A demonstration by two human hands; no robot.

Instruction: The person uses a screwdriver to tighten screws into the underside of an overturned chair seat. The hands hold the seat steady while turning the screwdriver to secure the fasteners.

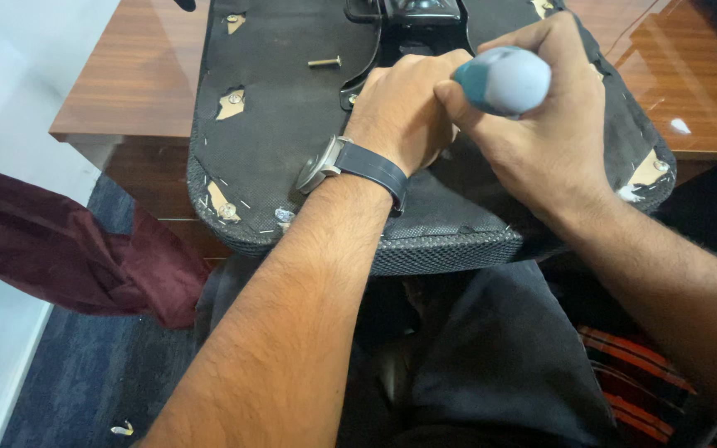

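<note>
His right hand (541, 124) is wrapped tight round a blue-grey screwdriver handle (504, 79) whose shaft runs down out of sight beneath the fingers into the upturned seat base (275, 124), left hand (404, 112) curled closed just beside it, steadying.

Matt black cloth covers the upturned chair seat (292, 108), thin and rough-woven, torn at spots where pale wood shows under silvery metal screws. Its near edge (450, 249) is coarse black mesh, staples glinting along it. 1 loose bolt (324, 61) lies there, dull brassy metal. The screwdriver handle (504, 79) in the right hand (541, 133) looks like smooth plastic, teal and grey, softly matt. On the left hand (400, 112) side, a brushed metal watch (319, 168) on a dark smooth strap. The wooden desk (134, 75) is glossy, varnished, mirror-bright far right. Left, maroon cloth (68, 241) hangs soft.
</note>
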